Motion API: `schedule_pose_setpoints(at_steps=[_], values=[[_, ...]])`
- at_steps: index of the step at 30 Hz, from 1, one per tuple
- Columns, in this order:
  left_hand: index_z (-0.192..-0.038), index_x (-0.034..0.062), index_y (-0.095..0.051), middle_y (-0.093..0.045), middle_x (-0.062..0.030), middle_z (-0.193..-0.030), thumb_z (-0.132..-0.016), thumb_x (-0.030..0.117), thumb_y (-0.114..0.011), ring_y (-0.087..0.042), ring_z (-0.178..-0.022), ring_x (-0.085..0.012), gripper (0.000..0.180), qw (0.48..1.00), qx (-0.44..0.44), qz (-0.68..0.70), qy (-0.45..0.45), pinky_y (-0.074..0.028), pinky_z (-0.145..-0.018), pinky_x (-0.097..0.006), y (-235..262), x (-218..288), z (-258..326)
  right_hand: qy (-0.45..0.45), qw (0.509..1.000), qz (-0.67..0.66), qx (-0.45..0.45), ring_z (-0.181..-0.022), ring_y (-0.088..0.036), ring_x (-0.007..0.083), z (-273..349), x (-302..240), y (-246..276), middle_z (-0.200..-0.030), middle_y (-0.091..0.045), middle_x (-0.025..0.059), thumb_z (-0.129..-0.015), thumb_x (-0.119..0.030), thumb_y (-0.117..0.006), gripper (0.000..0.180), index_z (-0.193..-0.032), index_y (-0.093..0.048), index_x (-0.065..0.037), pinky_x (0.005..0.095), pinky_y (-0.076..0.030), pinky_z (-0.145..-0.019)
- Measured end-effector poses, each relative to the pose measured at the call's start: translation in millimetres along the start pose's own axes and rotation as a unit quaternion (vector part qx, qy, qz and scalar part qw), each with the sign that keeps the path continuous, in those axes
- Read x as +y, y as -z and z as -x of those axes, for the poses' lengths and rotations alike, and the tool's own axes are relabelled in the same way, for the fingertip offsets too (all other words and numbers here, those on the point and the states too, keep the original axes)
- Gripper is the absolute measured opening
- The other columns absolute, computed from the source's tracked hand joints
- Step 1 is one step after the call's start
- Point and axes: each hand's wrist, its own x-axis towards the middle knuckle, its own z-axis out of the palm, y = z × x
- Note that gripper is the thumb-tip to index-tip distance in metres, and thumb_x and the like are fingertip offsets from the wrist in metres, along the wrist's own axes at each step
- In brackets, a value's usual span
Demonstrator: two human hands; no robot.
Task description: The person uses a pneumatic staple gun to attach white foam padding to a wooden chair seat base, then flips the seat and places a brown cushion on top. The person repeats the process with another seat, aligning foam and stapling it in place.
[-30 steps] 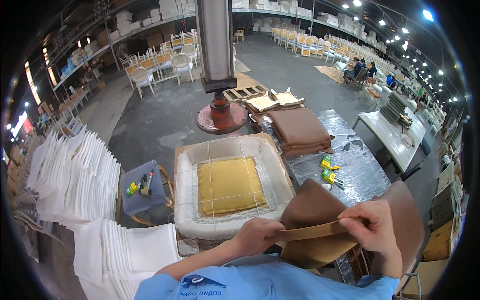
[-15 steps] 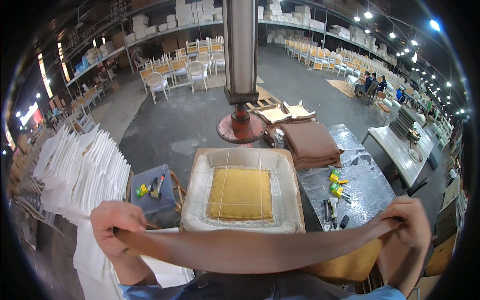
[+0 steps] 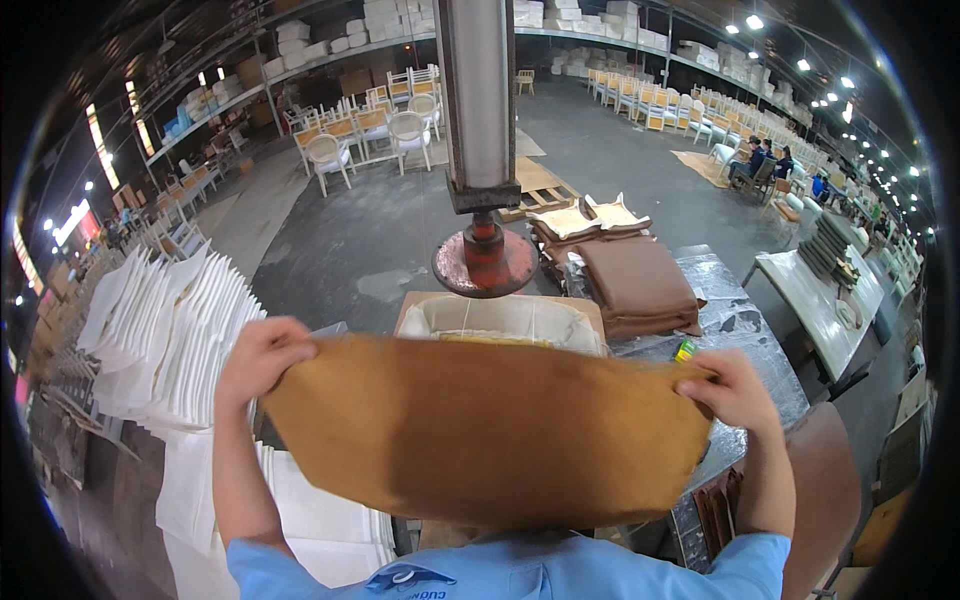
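Observation:
My left hand and my right hand each pinch an upper corner of a sheet of upholstery leather. The sheet is stretched between them in front of my chest, its tan, suede-like side toward me, with a dark shadow across the middle. Just past its upper edge lies a white padded frame on a board; the sheet hides most of it and all but a strip of the yellow pad inside. Above the frame hangs a press's round red plate under a thick metal column.
Left of me stands a tall stack of white sheets. To the right, a pile of brown leather pieces rests by a film-covered table bearing a small yellow-green box. Rows of chairs and seated people are farther off.
Both hands have moved up and inward, lifting the leather. It has gone from a narrow, sagging strip to a broad face that now covers most of the padded frame.

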Motion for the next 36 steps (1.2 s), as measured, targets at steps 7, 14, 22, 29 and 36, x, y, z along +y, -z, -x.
schedule_pose_setpoints(at_steps=[7,14,22,29,36], values=[[-0.1,0.0008,-0.08,-0.068,-0.0002,-0.075,-0.099,0.022,-0.084,-0.059,-0.065,-0.0098,0.022,0.975,-0.161,-0.04,0.147,-0.048,-0.061,-0.032,-69.7,-102.8,-158.0,-0.097,0.991,-0.083,-0.038,-0.072,-0.061,0.0215,-166.7,112.3,-90.6,-0.078,-0.065,0.0153,-0.094,-0.017,-0.082,0.023,-0.094,-0.071,0.003,0.0416,-0.052,-0.072],[-0.105,0.0052,-0.084,-0.08,-0.0135,-0.094,-0.096,0.023,-0.082,-0.078,-0.095,-0.0304,0.02,0.96,0.131,-0.248,0.027,-0.059,-0.087,-0.047,-143.5,-147.3,-245.4,-0.045,0.991,0.066,0.107,-0.107,-0.076,0.0382,-286.7,187.5,-140.3,-0.109,-0.079,0.0209,-0.094,-0.023,-0.082,0.028,-0.114,-0.08,-0.002,0.0477,-0.059,-0.092],[-0.143,-0.0028,-0.069,-0.072,-0.0218,-0.135,-0.102,0.037,-0.08,-0.066,-0.132,-0.04,0.058,0.943,0.232,-0.177,0.158,-0.052,-0.112,-0.049,-226.5,-231.9,-36.4,-0.203,0.96,-0.083,0.174,-0.121,-0.076,0.028,-143.3,285.6,-199.7,-0.134,-0.079,0.0205,-0.102,-0.035,-0.082,0.062,-0.149,-0.068,0.003,0.0414,-0.058,-0.105],[-0.118,-0.0052,-0.08,-0.081,-0.0134,-0.102,-0.104,0.042,-0.081,-0.073,-0.094,-0.0226,0.049,0.903,0.193,0.079,0.377,-0.056,-0.088,-0.039,-237.5,-249.8,5.4,-0.401,0.875,-0.251,0.107,-0.077,-0.064,0.0128,-118.6,268.2,-268.8,-0.088,-0.072,0.0009,-0.109,-0.035,-0.077,0.039,-0.124,-0.079,0.001,0.0329,-0.053,-0.071],[-0.101,-0.002,-0.079,-0.079,-0.009,-0.09,-0.102,0.031,-0.082,-0.069,-0.08,-0.0189,0.033,0.91,0.203,0.054,0.357,-0.055,-0.079,-0.039,-234.7,-260.3,-86.9,-0.367,0.894,-0.197,0.164,-0.082,-0.071,0.0162,-178.5,297.7,-295.5,-0.091,-0.08,0.006,-0.101,-0.028,-0.083,0.028,-0.101,-0.079,0.0,0.0373,-0.056,-0.078]])
